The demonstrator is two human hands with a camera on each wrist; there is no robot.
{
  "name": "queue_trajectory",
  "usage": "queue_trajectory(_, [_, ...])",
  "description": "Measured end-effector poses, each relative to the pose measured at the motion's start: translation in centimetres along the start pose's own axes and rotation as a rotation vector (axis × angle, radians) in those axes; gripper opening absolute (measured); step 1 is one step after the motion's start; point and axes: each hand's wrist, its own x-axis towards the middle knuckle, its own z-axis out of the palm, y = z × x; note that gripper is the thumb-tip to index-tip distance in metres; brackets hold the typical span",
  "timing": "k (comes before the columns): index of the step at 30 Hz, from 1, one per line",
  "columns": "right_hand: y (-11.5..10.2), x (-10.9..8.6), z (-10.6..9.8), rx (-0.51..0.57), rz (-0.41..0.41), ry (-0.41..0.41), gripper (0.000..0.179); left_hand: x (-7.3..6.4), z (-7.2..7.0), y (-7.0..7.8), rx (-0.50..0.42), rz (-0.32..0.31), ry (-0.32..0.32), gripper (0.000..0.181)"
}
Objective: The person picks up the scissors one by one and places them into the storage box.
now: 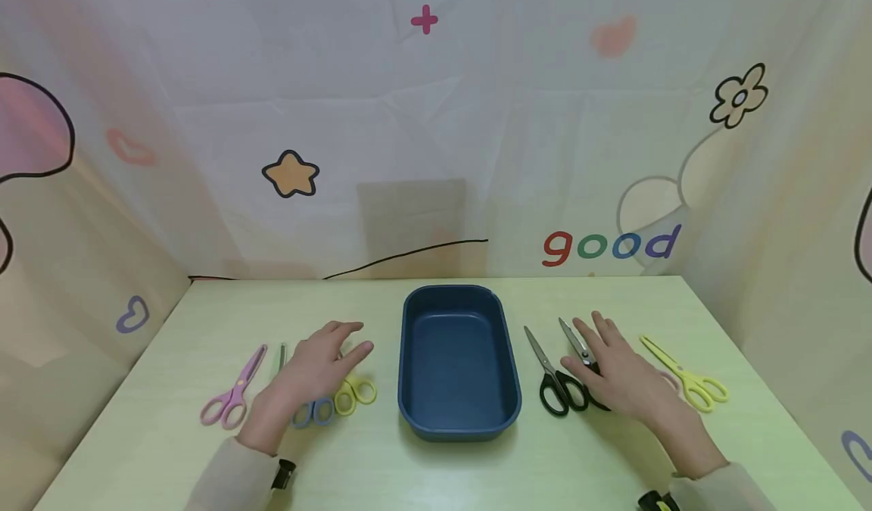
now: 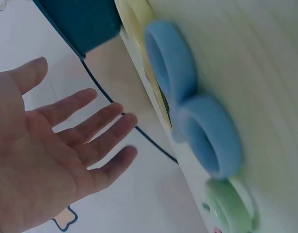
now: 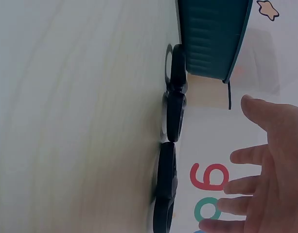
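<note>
My left hand (image 1: 309, 367) hovers over a row of scissors with its fingers spread, holding nothing. Beneath and beside it lie blue-handled scissors (image 2: 185, 77), yellow-handled scissors (image 1: 346, 399) and a green handle (image 2: 229, 208), each partly covered in the head view. Purple scissors (image 1: 238, 391) rest farther left. On the other side, my right hand (image 1: 623, 378) is spread above black-handled scissors (image 1: 580, 344), which it partly hides. A second black-handled pair (image 1: 553, 375) lies nearer the middle. Yellow scissors (image 1: 681, 376) lie to the right, and a pinkish handle (image 1: 672, 381) peeks out beside that hand.
A deep blue rectangular bin (image 1: 459, 431) stands mid-table between the two groups of scissors, with nothing seen inside. The pale table (image 1: 450, 481) ends at a printed curtain (image 1: 422, 132) behind and at both sides.
</note>
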Motion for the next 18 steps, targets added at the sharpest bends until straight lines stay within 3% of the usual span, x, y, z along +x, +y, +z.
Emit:
queue_trajectory(7, [0.0,0.3,0.5,-0.042,-0.038,0.034,0.077,0.4,0.7,1.0,-0.26,-0.023,-0.006,0.044])
queue_trajectory(18, [-0.9,0.5,1.2,-0.082,-0.051,0.019,0.07,0.8,1.8,2.2,-0.681,-0.105,-0.151,0.045])
